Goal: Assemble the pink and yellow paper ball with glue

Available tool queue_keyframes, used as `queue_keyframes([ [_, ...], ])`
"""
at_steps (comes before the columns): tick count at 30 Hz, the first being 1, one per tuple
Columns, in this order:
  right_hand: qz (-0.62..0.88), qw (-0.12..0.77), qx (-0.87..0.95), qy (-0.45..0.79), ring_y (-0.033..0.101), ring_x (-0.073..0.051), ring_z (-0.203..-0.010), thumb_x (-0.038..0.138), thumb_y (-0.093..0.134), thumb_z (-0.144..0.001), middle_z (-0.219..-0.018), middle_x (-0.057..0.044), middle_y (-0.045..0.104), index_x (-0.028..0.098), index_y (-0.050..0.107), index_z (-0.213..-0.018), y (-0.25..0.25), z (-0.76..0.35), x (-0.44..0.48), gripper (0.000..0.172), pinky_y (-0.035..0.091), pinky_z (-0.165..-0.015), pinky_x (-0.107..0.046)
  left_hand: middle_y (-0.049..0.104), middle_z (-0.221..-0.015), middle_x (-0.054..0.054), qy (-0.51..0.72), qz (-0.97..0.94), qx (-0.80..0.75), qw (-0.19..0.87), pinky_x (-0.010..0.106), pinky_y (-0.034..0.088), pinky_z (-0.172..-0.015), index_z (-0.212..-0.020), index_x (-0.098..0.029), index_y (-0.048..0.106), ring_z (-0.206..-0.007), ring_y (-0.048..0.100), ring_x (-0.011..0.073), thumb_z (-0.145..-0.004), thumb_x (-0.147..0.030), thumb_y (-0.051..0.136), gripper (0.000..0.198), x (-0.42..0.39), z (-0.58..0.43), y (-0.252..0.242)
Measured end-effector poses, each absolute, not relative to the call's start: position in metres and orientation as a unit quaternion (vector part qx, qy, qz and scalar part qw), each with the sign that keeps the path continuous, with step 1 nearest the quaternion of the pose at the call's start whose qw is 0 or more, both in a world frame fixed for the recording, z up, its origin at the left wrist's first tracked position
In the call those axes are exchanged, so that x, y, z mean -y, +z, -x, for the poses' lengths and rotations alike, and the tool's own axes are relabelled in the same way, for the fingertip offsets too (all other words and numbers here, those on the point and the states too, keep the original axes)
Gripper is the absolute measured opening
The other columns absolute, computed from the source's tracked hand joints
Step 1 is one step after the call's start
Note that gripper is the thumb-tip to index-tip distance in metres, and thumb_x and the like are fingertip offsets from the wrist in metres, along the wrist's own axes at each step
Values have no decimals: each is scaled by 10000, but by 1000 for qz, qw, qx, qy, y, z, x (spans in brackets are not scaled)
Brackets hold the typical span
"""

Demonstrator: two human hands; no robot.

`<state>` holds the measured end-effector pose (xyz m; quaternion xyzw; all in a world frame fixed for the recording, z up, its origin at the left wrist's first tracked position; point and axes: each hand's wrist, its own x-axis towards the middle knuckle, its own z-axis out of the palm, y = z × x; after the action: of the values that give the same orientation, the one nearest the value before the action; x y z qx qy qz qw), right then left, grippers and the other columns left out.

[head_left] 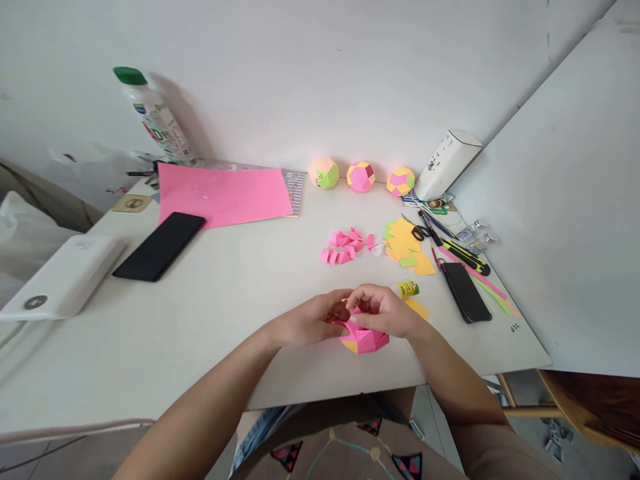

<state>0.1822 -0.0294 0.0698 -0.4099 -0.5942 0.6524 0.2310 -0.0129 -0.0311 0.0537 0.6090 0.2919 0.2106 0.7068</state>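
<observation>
Both hands meet over a partly built pink and yellow folded-paper ball (364, 340) near the front edge of the white table (210, 320). My left hand (313, 319) grips its left side with curled fingers. My right hand (384, 311) pinches its top, fingers pressed together on the pink paper. A small pile of folded pink paper pieces (345, 245) lies just beyond the hands. A little yellow glue stick (409, 289) lies to the right of my right hand.
Three finished paper balls (361, 176) line the wall. Yellow and green paper pieces (407, 245), scissors (425, 230), a cutter (467, 257) and a dark phone (465, 291) lie right. A pink sheet (223, 192), another phone (160, 245), a white box (63, 277) and a bottle (155, 117) sit left.
</observation>
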Motion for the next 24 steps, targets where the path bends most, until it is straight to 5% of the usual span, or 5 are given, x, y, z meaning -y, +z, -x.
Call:
queue_keyframes([
  [7, 432, 248, 591, 634, 522, -87, -608, 303, 653, -769, -719, 11, 573, 176, 611, -857, 70, -183, 27, 160, 431, -569, -228, 579, -862, 27, 226, -568, -294, 735, 278, 408, -649, -1276, -204, 475, -737, 523, 132, -756, -164, 598, 535, 31, 12, 59],
  [13, 439, 324, 646, 535, 576, -149, -854, 385, 601, -828, -1008, -58, 597, 198, 619, -912, 73, -194, 23, 205, 479, -722, -276, 497, -777, -19, 325, -537, -419, 656, 276, 385, -642, -1238, -202, 501, -680, 451, 111, -718, -206, 644, 539, 31, 9, 58],
  [24, 524, 311, 648, 456, 511, -135, -672, 345, 642, -775, -713, 5, 565, 195, 572, -723, 72, -182, 32, 173, 431, -624, -268, 462, -743, -35, 391, -489, -444, 641, 284, 380, -662, -1144, -200, 541, -636, 414, 98, -700, -242, 668, 464, 32, 4, 57],
])
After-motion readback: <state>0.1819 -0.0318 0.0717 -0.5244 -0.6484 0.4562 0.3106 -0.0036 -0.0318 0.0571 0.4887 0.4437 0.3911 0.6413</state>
